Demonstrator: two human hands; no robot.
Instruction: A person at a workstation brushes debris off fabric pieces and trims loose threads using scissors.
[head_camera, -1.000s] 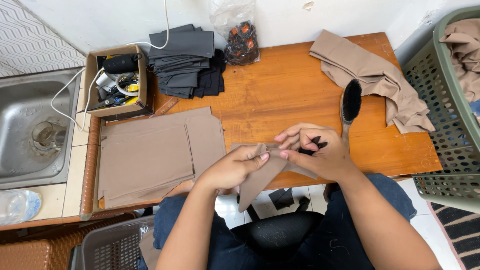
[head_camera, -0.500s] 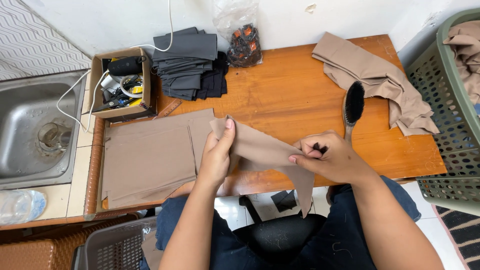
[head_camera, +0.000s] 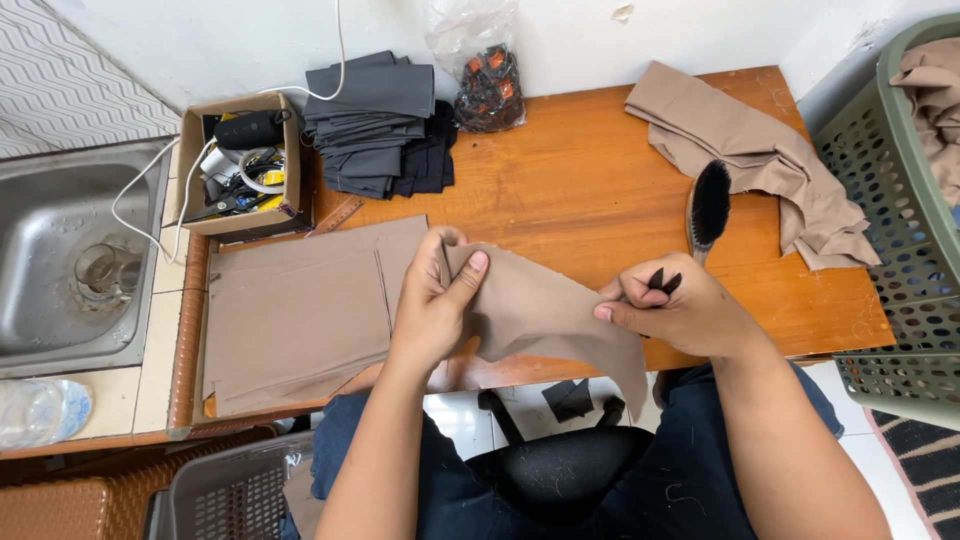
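My left hand (head_camera: 435, 300) pinches the left end of a tan fabric piece (head_camera: 545, 315), thumb on top. My right hand (head_camera: 675, 305) grips the same piece at its right end and also holds a small black tool (head_camera: 662, 280) between its fingers. The fabric hangs stretched between both hands above the front edge of the wooden table (head_camera: 580, 170). To the left of my left hand, a flat stack of tan fabric pieces (head_camera: 300, 310) lies on the table.
A black brush (head_camera: 708, 205) lies near my right hand. Crumpled tan cloth (head_camera: 760, 155) sits at the back right beside a green basket (head_camera: 895, 250). Dark folded fabrics (head_camera: 375, 125), a cardboard box of tools (head_camera: 240, 165), a plastic bag (head_camera: 485, 85) and a steel sink (head_camera: 65, 270) are at the left.
The fabric piece was bunched between both hands near the front edge. My left hand has moved left and up, spreading the piece out flat between the hands.
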